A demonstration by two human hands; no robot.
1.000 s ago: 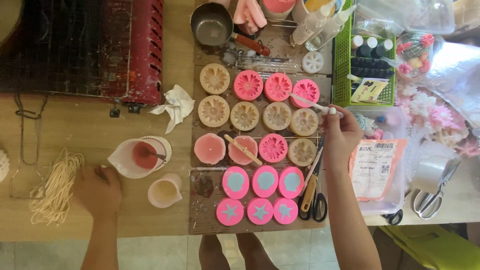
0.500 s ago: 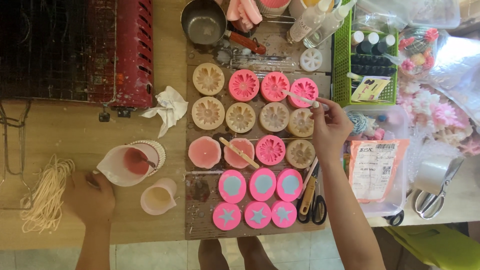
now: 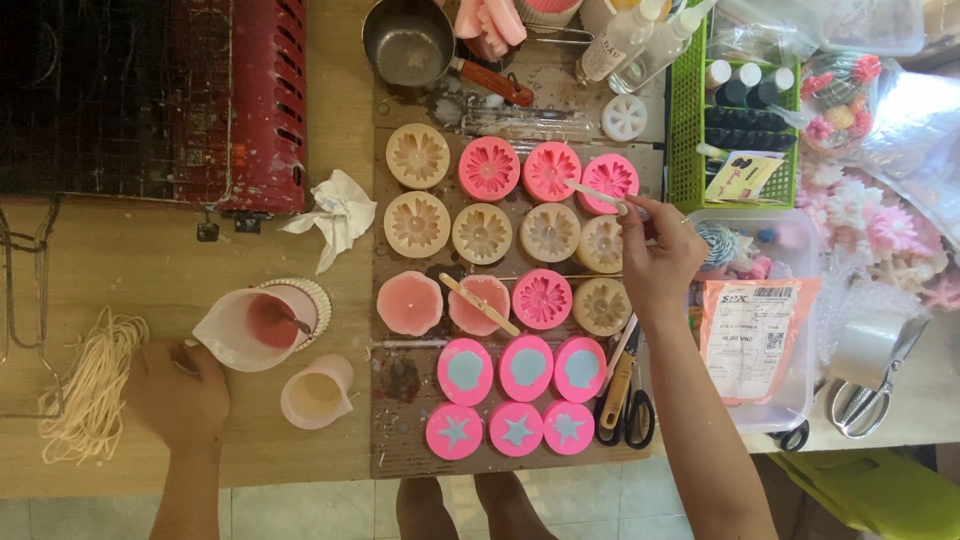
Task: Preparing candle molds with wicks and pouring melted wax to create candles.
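My right hand (image 3: 656, 262) pinches a thin white dropper (image 3: 596, 195), its tip over the rightmost pink flower mould (image 3: 610, 182) in the back row. Round pink and cream flower moulds (image 3: 482, 233) sit in rows on a stained board (image 3: 410, 375), with pink shell moulds (image 3: 526, 368) and star moulds (image 3: 517, 430) at the front. My left hand (image 3: 180, 392) rests on the wooden table, fingers curled at the handle of a white pouring jug (image 3: 255, 326) with pink wax and a spoon inside. A small cream-filled cup (image 3: 318, 391) stands beside it.
Cream wicks (image 3: 92, 392) lie far left. A red wire-grilled appliance (image 3: 150, 100) fills the back left, crumpled tissue (image 3: 338, 216) beside it. A metal saucepan (image 3: 410, 45), green basket of bottles (image 3: 742, 110), scissors (image 3: 626, 395) and a clear box (image 3: 760, 320) crowd the right.
My right hand has shifted slightly left with the dropper, toward the rightmost back-row pink mould. My left hand stays by the jug; the view has drifted a little.
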